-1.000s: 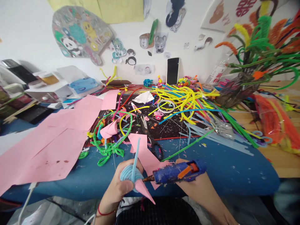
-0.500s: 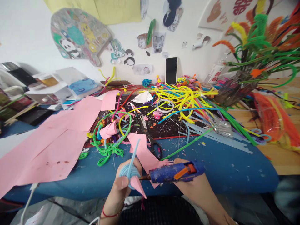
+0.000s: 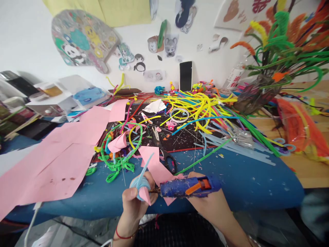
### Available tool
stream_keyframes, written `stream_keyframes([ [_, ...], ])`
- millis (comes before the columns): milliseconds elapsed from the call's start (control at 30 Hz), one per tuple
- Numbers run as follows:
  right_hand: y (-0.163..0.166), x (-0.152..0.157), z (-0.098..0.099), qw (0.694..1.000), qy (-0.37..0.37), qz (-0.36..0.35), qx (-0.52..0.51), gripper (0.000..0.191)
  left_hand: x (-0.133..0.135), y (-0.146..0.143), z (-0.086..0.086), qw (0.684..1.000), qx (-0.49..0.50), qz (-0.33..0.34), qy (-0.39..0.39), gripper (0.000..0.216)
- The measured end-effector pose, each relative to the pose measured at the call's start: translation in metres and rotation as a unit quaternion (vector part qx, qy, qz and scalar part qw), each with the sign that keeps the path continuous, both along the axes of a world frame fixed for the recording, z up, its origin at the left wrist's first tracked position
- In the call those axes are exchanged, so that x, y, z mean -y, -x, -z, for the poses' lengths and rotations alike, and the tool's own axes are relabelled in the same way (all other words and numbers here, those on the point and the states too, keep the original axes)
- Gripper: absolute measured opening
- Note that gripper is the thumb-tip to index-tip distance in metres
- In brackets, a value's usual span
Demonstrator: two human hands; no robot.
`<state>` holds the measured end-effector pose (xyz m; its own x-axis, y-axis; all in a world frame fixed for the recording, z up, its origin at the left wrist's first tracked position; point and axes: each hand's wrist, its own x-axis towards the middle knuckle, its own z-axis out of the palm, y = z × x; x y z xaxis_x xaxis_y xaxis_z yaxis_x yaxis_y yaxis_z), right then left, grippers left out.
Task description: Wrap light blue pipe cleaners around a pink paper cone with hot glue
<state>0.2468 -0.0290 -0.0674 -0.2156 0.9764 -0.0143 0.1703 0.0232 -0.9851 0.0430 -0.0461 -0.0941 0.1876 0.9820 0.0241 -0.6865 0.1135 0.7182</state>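
Note:
My left hand (image 3: 133,202) is closed round a pink paper cone (image 3: 144,195) wrapped at its wide end with a light blue pipe cleaner (image 3: 141,178), whose loose end sticks up and to the right. My right hand (image 3: 205,202) grips a blue hot glue gun (image 3: 189,187) with an orange trigger, held level. The gun's nozzle touches the cone just right of the blue coil. Both hands hover at the near edge of the blue table (image 3: 244,185).
Large pink paper sheets (image 3: 59,151) cover the left side. Black scissors (image 3: 166,154) and a green pipe-cleaner tangle (image 3: 118,161) lie just beyond my hands. A heap of yellow and coloured pipe cleaners (image 3: 203,109), a tape roll (image 3: 180,115), a phone (image 3: 185,76) and a pipe-cleaner bouquet (image 3: 280,51) stand farther back.
The cone has turned in my left hand, so its pink tip now looks shorter and points down. The glue gun and both hands shifted slightly left.

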Motion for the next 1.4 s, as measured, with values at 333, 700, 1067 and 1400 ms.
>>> stream_keyframes([
  [333,-0.001,0.004,0.009,1.000,-0.004,0.005,-0.015,0.003,-0.003,-0.005,-0.005,1.000,0.030,0.003,0.002,0.038],
  [700,0.003,0.002,0.009,1.000,-0.004,0.016,-0.008,0.013,-0.002,-0.009,-0.008,0.998,0.040,-0.041,0.014,0.035],
  [1067,0.003,0.003,0.016,0.998,-0.038,0.049,0.014,0.017,0.006,-0.022,-0.006,0.974,-0.016,-0.223,0.029,0.029],
  [1400,0.005,0.000,0.012,0.997,-0.038,0.056,0.029,0.020,0.004,-0.033,-0.003,0.928,-0.060,-0.368,0.004,0.027],
])
